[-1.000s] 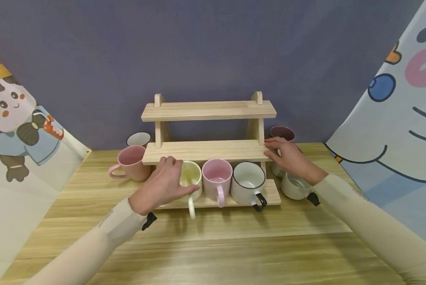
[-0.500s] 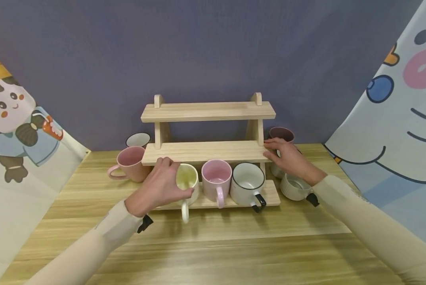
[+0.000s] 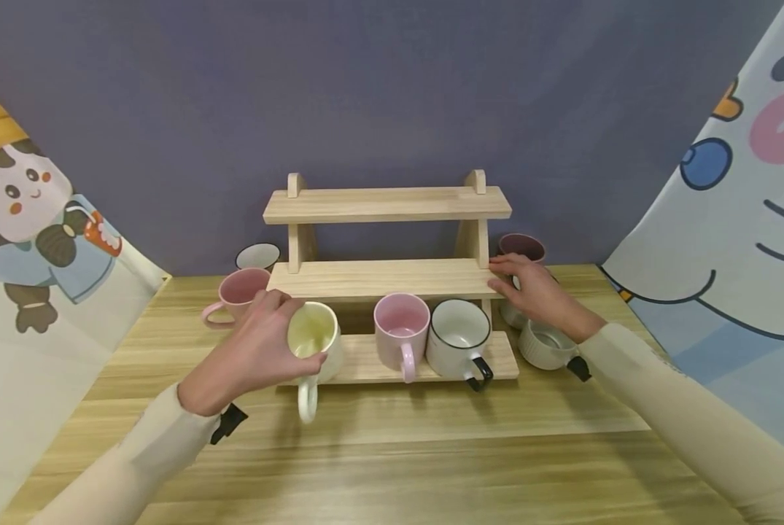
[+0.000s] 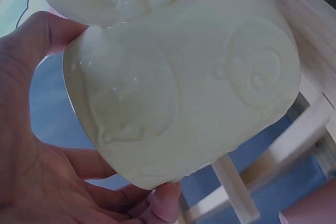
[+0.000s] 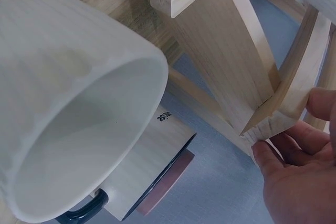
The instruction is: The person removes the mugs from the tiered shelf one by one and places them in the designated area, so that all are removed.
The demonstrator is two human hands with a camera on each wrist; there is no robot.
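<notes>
My left hand [image 3: 250, 354] grips a cream mug [image 3: 330, 354] by its rim, thumb on the near side and fingers at the back. The mug is over the left part of the bottom board, its handle pointing toward me. Embossed round shapes show on the cream mug [image 4: 184, 87] in the left wrist view. My right hand [image 3: 529, 292] holds the right end of the middle board of a wooden three-tier shelf [image 3: 378, 279]. In the right wrist view, thumb and fingers of the right hand [image 5: 299, 169] pinch that board's end.
A pink mug [image 3: 400, 350] and a white mug with black rim [image 3: 453, 357] stand on the bottom board. Left of the shelf are a darker pink mug [image 3: 241, 292] and a white mug [image 3: 257, 257]. A ribbed white cup [image 3: 541, 350] and a dark pink mug [image 3: 521, 246] stand right.
My left hand has moved left with the cream mug, away from the pink mug, opening a gap between them. My right hand has stayed at the board's end.
</notes>
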